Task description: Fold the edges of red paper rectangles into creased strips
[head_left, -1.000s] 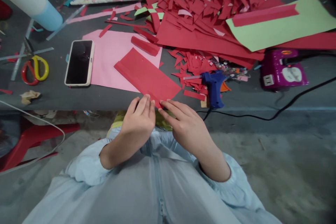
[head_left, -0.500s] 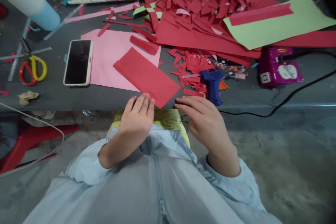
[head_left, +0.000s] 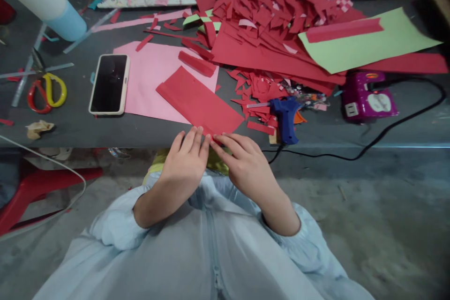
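A red sheet of paper (head_left: 202, 98) lies slantwise on the table, partly over a pink sheet (head_left: 151, 79). A crease runs along its left side. At the near corner of the red sheet, my left hand (head_left: 186, 154) is open, its stretched fingertips on the paper's edge. My right hand (head_left: 244, 157) meets it there, fingers extended and touching the same corner, close to the left fingertips. That corner is partly hidden under the fingers. Just right of the sheet is a blue glue gun (head_left: 286, 117) on its side, among red paper scraps (head_left: 260, 89).
A phone (head_left: 110, 84) and scissors (head_left: 47, 91) lie on the left, near a white and blue cylinder (head_left: 66, 18). Cut red paper (head_left: 267, 4) is heaped at the back. A green sheet (head_left: 369, 42) and purple box (head_left: 371, 98) with a black cable (head_left: 397, 122) are at right.
My right hand has moved left from beside the red sheet onto its near corner, next to my left hand. The left hand stays at the paper's edge.
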Available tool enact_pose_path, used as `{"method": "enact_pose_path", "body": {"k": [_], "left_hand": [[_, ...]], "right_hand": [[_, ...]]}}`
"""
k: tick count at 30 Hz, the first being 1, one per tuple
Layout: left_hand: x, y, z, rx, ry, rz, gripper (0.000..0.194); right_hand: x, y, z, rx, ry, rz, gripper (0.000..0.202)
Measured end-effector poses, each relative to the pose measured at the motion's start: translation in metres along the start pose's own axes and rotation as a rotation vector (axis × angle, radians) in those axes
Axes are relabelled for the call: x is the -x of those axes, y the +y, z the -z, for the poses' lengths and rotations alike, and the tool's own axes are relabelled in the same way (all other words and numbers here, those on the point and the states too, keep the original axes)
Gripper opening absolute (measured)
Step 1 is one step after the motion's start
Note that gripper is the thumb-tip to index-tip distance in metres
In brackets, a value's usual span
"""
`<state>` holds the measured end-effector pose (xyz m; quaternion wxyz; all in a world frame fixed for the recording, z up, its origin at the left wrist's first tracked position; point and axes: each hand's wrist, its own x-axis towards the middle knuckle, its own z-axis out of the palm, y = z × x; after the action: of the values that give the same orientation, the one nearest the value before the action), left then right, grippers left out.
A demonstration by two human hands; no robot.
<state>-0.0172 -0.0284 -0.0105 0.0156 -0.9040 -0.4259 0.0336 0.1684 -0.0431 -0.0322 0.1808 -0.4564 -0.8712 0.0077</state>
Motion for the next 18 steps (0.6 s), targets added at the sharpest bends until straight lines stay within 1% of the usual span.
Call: {"method": "enact_pose_path", "body": {"k": [3,6,10,14,18], "left_hand": [[0.0,-0.01,0.0,0.052,0.04,-0.009,0.042],[-0.002,-0.028,0.003,0.114,0.079,0.002,0.041],[-0.009,-0.057,0.004,0.139,0.124,0.133,0.042],[-0.019,-0.083,0.002,0.132,0.119,0.241,0.043],[-0.026,-0.103,-0.001,0.094,0.126,0.305,0.042]], "right_hand": [[-0.002,-0.003,-0.001,0.027,-0.012,-0.007,0.044],[-0.002,-0.005,0.0,0.044,-0.028,-0.011,0.044],[-0.003,-0.006,0.002,0.059,-0.027,-0.01,0.043],[-0.003,-0.006,0.002,0.056,-0.024,-0.007,0.044],[-0.001,-0.006,0.001,0.046,-0.029,-0.014,0.047]]}}
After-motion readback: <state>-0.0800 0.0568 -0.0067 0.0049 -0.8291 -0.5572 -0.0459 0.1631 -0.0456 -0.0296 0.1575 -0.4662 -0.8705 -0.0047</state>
